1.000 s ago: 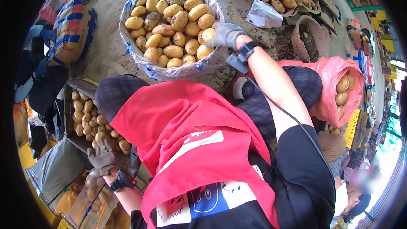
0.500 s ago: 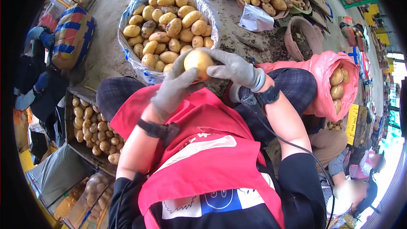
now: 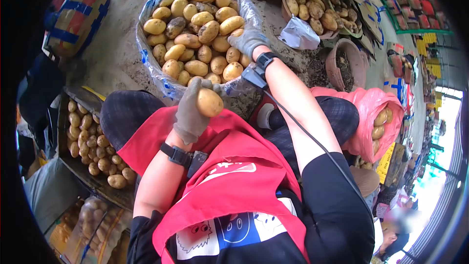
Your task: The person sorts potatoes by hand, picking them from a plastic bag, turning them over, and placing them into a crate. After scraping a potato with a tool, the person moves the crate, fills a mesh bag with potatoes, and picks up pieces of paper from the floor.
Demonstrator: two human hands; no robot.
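Observation:
My left hand, in a grey glove, is closed around a yellow potato just in front of my red apron. Farther out, my gloved right hand reaches to the right side of a basket lined with clear blue-tinted plastic. Its fingers lie over a potato at the edge of the heap; the fingertips are partly hidden. The basket holds several potatoes, some of them dark with soil.
A crate of potatoes stands at the left, a pink sack with potatoes at the right. Beyond are a potato bowl, crumpled white paper and a pinkish tub. A co-worker sits at the lower right.
My right hand has let go of the yellow potato and moved out to the basket's right side. My left hand, holding that potato, has come down and left. The view has shifted.

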